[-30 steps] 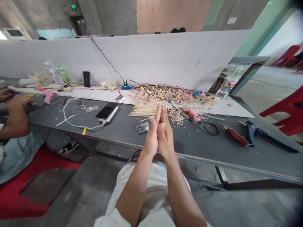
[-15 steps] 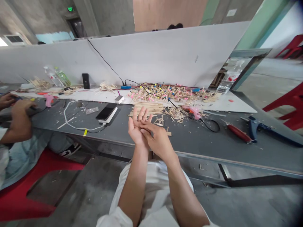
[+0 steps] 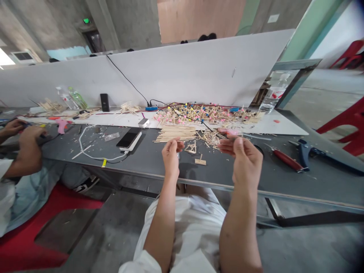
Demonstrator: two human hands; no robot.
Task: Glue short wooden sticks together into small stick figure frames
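My left hand point(image 3: 171, 154) is raised over the front of the grey table point(image 3: 148, 159), thumb and fingertips pinched together; what they hold is too small to name. My right hand point(image 3: 242, 156) hovers further right with its fingers curled together, just in front of a pink glue gun point(image 3: 232, 132). Between the hands lie a small triangular stick frame point(image 3: 191, 147) and a small T-shaped stick piece point(image 3: 200, 162). A bundle of plain wooden sticks point(image 3: 174, 133) lies behind my left hand.
A heap of stick pieces with coloured beads point(image 3: 204, 113) spreads along the white board. A phone on a power bank point(image 3: 129, 138) with a white cable lies left. A red-handled tool point(image 3: 286, 161) and a blue tool point(image 3: 305, 151) lie right. A co-worker's hands point(image 3: 27, 146) work at far left.
My hands were pressed palm to palm, then the right fingers touched the left palm. Now they are apart, each with its fingers drawn in, over the table's front edge.
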